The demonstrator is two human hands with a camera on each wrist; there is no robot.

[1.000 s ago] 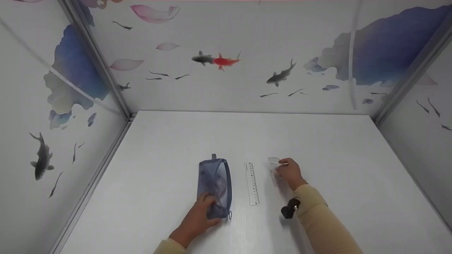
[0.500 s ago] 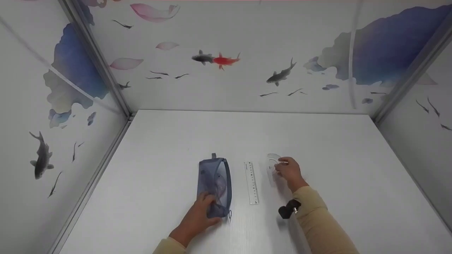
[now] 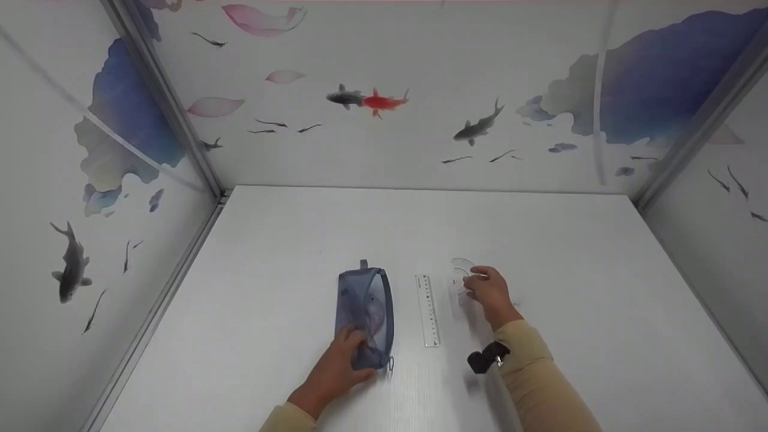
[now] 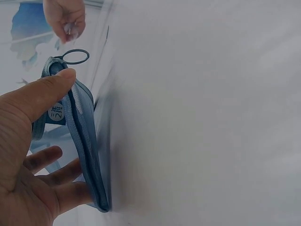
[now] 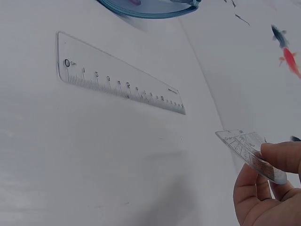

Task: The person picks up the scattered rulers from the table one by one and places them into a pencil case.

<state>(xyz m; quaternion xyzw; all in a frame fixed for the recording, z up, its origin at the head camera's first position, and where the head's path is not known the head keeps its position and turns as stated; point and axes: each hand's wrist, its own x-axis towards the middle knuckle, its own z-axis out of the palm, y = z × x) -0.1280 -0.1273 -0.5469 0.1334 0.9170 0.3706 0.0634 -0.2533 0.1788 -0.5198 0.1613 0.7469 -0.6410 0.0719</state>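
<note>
A blue mesh zip pouch [image 3: 355,294] lies on the table with its long side gaping open; something pale shows inside. My left hand [image 3: 337,367] grips its near end, the thumb on the zip edge beside the pull ring [image 4: 76,57] and the fingers against the mesh. To the right, my right hand [image 3: 491,293] pinches a clear protractor [image 5: 251,153] between thumb and fingers, tilted and raised off the table. Between the pouch and the protractor a clear straight ruler [image 3: 428,311] lies flat, apart from both hands.
The white table [image 3: 288,240] ends at a back wall [image 3: 420,156] printed with fish and petals. Side walls with metal frame strips [image 3: 168,108] stand left and right. A black wrist device [image 3: 487,357] hangs under my right sleeve.
My right hand has drawn slightly left with the protractor, which has turned and come up off the table. The left hand, pouch and ruler have stayed in place.
</note>
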